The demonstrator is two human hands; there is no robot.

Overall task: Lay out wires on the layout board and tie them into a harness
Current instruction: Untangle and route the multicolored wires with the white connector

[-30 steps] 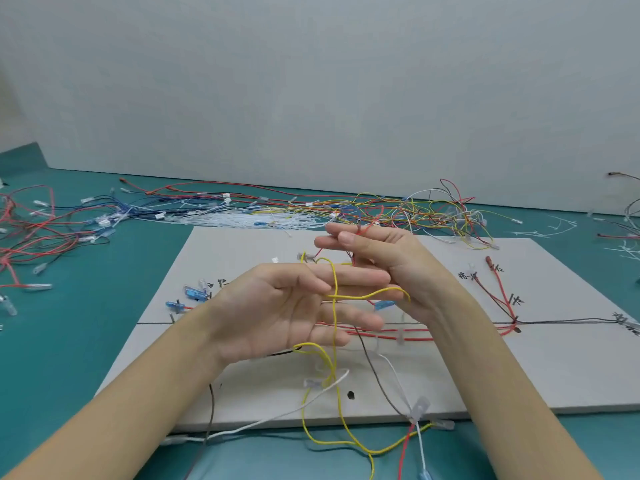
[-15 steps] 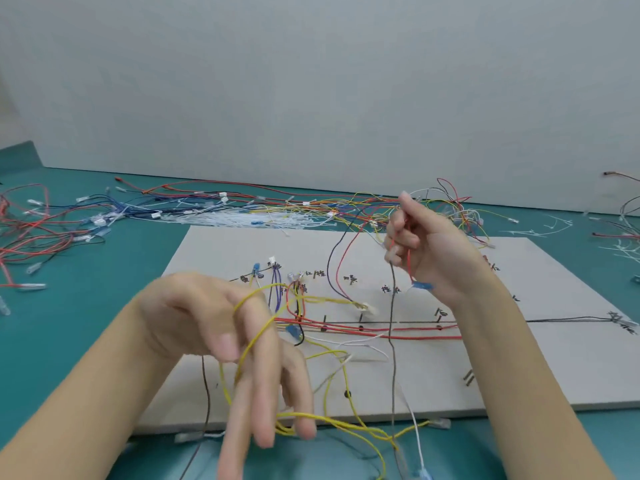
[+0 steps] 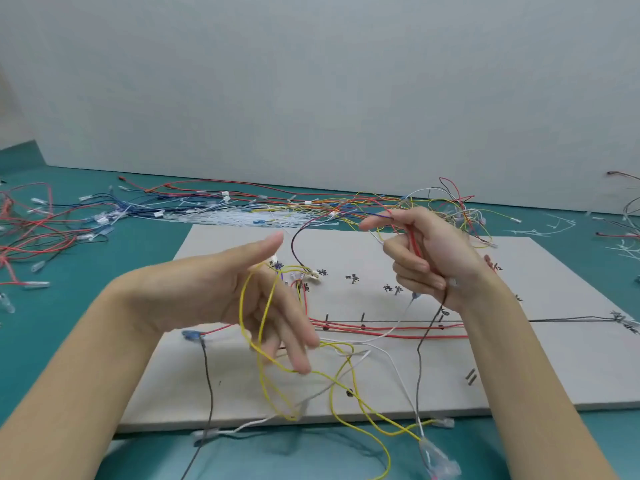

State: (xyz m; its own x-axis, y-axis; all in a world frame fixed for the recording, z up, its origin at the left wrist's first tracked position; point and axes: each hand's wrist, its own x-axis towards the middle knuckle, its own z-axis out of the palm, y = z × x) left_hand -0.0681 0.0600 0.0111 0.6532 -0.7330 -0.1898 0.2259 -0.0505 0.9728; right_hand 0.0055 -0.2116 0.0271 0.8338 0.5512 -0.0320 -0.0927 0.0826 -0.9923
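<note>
Teal tabletop (image 3: pixel 52 334) across the whole lower part of the view, matte and plain, visible on the left, along the near edge and on the right. Soft shadow on it at the near edge. Behind, meeting the tabletop's far edge in a straight line, a pale grey-white wall (image 3: pixel 311 81), bare and evenly lit, filling the upper half. At the far left, a second wall face (image 3: pixel 10 126), slightly warmer in tone, joining the first at a corner, with the tabletop reaching back beneath it. On the right side of the tabletop, near the wall, scattered thin white plastic offcuts (image 3: pixel 550 227), lying flat and loose, some crossing one another, more of them toward the right edge.
</note>
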